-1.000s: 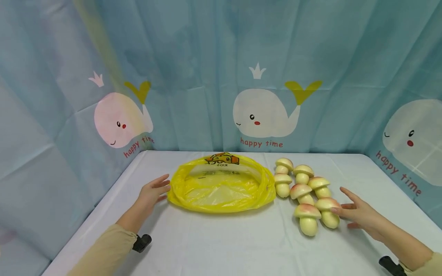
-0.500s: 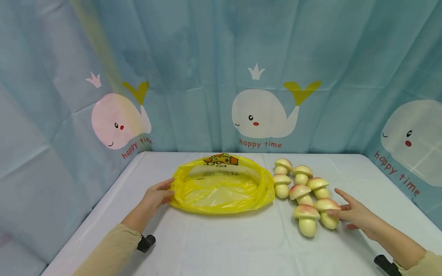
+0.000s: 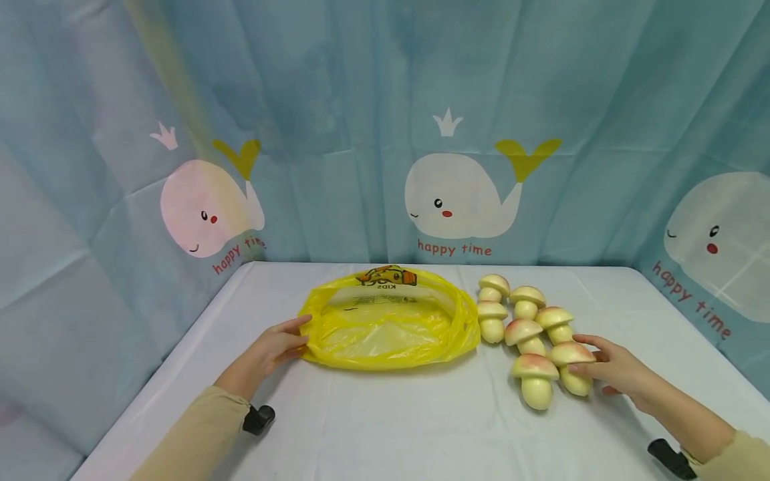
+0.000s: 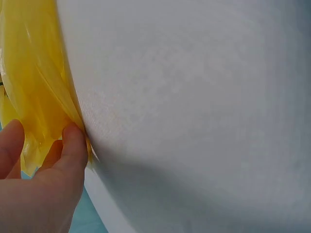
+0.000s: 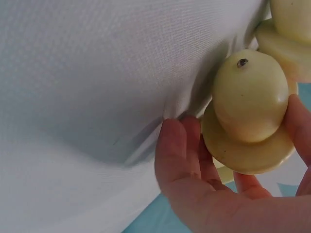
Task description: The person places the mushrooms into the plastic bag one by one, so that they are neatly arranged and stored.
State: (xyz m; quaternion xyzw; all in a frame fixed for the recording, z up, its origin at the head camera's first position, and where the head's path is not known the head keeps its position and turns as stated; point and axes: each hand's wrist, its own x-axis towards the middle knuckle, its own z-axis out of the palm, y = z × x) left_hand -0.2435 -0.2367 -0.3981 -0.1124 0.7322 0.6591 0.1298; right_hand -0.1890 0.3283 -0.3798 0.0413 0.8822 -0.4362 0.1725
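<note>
My left hand touches the left edge of a yellow plastic bag, whose wide mouth faces me. In the left wrist view, thumb and fingertips stand apart with a fold of the yellow bag by them. At the right, my right hand grips a toy mushroom with a pale stem and a reddish cap. The right wrist view has the thumb against that mushroom and the other fingers round its far side. It stands among several similar mushrooms.
A white cloth covers the table. Behind it hangs a blue curtain with printed whales. More mushrooms stand close together, right beside the bag. Black wrist cameras sit at both sleeves.
My left hand has moved right to the bag's edge, which has shifted slightly inward. The right hand's fingers have closed in around the mushroom. The other mushrooms stay in place.
</note>
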